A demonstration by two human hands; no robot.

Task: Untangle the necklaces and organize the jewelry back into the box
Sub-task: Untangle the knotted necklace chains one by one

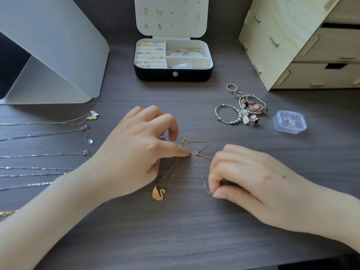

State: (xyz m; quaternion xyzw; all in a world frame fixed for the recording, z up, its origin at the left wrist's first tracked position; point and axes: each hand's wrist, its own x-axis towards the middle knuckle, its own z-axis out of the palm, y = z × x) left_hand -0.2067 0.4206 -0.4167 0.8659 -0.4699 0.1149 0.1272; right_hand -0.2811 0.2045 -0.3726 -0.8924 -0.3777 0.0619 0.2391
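Observation:
A rose-gold chain (196, 143) with a gold swan pendant (158, 193) lies tangled with a thin silver chain (200, 172) in the middle of the dark table. My left hand (136, 152) pinches the knot where the two chains cross. My right hand (243, 178) pinches the free end of the silver chain, pulled toward me. The open jewelry box (173, 74) stands at the back centre, its lid up, with earrings and bangles in its compartments.
Several straightened necklaces (44, 154) lie in rows at the left. A pile of bracelets, rings and charms (243, 108) and a small clear plastic case (290, 121) sit at the right. A wooden drawer unit (292, 45) stands back right, a grey stand (58, 55) back left.

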